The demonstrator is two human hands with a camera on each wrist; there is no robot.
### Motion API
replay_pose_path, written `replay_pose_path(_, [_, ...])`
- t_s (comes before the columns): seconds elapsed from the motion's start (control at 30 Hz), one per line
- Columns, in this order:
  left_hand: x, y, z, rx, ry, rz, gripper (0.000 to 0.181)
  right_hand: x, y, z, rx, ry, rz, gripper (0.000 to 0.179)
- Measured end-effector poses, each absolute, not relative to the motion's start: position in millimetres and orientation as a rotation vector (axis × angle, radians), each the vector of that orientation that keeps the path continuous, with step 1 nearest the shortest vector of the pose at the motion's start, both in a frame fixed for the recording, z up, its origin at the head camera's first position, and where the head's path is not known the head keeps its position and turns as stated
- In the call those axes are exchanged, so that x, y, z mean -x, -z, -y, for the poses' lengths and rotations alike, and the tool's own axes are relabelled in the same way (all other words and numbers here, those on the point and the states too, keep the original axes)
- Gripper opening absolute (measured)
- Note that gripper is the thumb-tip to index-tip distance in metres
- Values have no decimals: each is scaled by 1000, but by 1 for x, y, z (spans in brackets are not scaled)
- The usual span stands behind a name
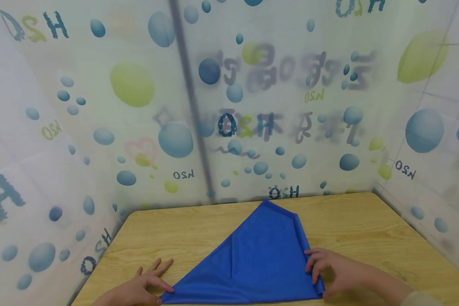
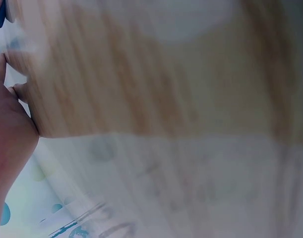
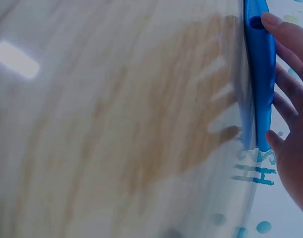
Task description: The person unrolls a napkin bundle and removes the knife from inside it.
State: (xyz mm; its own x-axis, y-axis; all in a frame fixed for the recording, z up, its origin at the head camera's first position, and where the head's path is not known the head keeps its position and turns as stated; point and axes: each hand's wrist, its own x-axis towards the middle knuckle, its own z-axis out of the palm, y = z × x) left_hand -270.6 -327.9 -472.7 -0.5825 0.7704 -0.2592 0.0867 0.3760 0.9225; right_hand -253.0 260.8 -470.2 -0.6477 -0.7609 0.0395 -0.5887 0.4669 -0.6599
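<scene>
A smooth blue cloth (image 1: 267, 250), folded into a rough triangle with its top corner cut off, lies on the wooden table. My left hand (image 1: 137, 289) pinches its near left corner between thumb and index finger, the other fingers spread over the wood. Along the right side the cloth is turned into a narrow roll, and my right hand (image 1: 338, 272) grips this with bent fingers on its outer edge and the thumb at the near end. From the right wrist, the rolled cloth (image 3: 262, 74) shows a hollow end beside the index fingertip. Only part of the left hand (image 2: 10, 124) appears in its wrist view.
The pale wooden table (image 1: 367, 229) has rounded far corners. White sheeting (image 1: 137, 127) printed with blue and green bubbles hangs close around its back and both sides. The cloth's far tip reaches the table's back edge.
</scene>
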Motion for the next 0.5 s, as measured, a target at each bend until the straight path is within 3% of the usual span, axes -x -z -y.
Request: replay_pose_path(0.5, [271, 473, 327, -765, -1226, -1949, 32, 249, 471, -270, 1166, 939, -2427, 30])
